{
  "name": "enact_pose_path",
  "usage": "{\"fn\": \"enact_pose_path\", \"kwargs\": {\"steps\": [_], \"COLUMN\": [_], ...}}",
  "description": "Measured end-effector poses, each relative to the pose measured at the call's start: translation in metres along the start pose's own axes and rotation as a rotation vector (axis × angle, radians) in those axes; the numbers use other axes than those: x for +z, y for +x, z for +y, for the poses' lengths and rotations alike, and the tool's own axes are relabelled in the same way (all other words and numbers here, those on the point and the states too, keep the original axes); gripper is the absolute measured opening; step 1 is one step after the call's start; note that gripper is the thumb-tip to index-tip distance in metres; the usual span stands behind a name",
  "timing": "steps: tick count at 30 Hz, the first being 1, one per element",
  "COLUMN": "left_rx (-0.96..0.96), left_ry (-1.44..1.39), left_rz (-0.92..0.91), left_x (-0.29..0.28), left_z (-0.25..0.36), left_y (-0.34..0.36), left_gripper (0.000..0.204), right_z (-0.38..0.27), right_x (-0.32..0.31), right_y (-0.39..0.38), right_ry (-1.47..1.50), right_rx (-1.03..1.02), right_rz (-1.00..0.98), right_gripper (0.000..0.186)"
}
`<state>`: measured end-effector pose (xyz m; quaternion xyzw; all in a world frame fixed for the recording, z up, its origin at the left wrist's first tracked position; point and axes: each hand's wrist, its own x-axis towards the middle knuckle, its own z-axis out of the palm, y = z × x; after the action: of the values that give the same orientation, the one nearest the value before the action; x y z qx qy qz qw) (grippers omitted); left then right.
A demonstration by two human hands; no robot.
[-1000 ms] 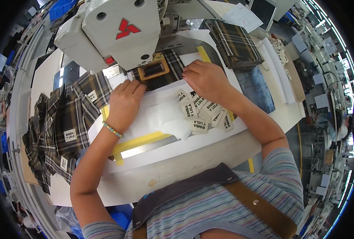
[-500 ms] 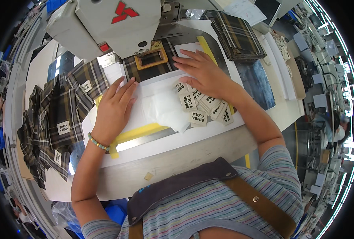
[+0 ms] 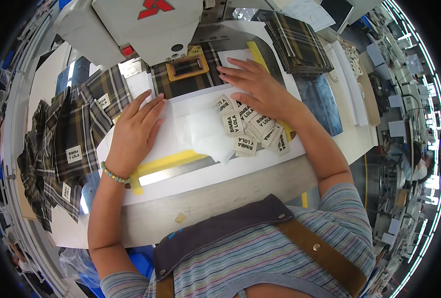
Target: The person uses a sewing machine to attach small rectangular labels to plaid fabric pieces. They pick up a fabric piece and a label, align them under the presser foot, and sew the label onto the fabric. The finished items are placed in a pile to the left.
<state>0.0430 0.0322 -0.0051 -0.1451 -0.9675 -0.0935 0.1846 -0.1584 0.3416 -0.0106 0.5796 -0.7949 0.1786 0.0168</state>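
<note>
A dark plaid fabric piece [image 3: 183, 88] lies under the yellow rectangular clamp frame [image 3: 187, 77] of a white sewing machine [image 3: 146, 32]. My left hand [image 3: 135, 128] rests on the white sheet [image 3: 170, 126] at the fabric's near left corner, fingers stretched out and nothing visible in them. Flat and spread, my right hand [image 3: 260, 90] hovers or rests by the fabric's right edge; contact is hard to tell. Just below its palm is a loose pile of cream printed labels [image 3: 245, 126], partly hidden by the thumb and wrist.
Plaid pieces with labels on them [image 3: 69, 134] are heaped at the left. A neat stack of plaid fabric [image 3: 300, 44] stands at the back right, beside a white tray [image 3: 349, 82]. Yellow tape [image 3: 173, 165] borders the work sheet. A small scrap [image 3: 180, 218] lies on the near table edge.
My left hand has slid slightly left, off the fabric's corner. My right hand has shifted a little to the right. The view has also moved slightly; the fabric stays under the clamp frame.
</note>
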Motion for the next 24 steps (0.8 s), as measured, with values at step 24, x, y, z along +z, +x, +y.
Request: {"fn": "enact_pose_path", "kwargs": {"steps": [24], "left_rx": [0.009], "left_ry": [-0.002], "left_rz": [0.004], "left_x": [-0.006], "left_z": [-0.002], "left_y": [-0.001], "left_gripper": [0.044], "right_z": [0.003], "right_x": [-0.005], "right_y": [-0.001], "right_ry": [0.078], "right_rx": [-0.027], "right_rz": [0.038], "right_gripper": [0.037]}}
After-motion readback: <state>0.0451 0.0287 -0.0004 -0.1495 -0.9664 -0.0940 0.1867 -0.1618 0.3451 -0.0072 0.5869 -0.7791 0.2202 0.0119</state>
